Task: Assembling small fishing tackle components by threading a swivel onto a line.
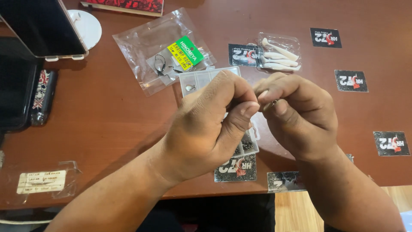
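Note:
My left hand (pixel 212 122) and my right hand (pixel 298 118) meet fingertip to fingertip above a clear compartment box (pixel 201 79). Pinched between them is a small metal hook or ring (pixel 273 103), mostly hidden by my fingers. Both hands are closed around it. The box lies under my left hand; one compartment holds a small silver piece (pixel 189 88), another shows dark beads (pixel 246 145).
A clear bag with hooks and a green-yellow label (pixel 165 53) lies behind the box. A clear pack of white soft lures (pixel 279 53) sits at the back right. Black stickers (pixel 351 80) dot the brown table (pixel 107 116). A phone on a stand (pixel 43 28) stands far left.

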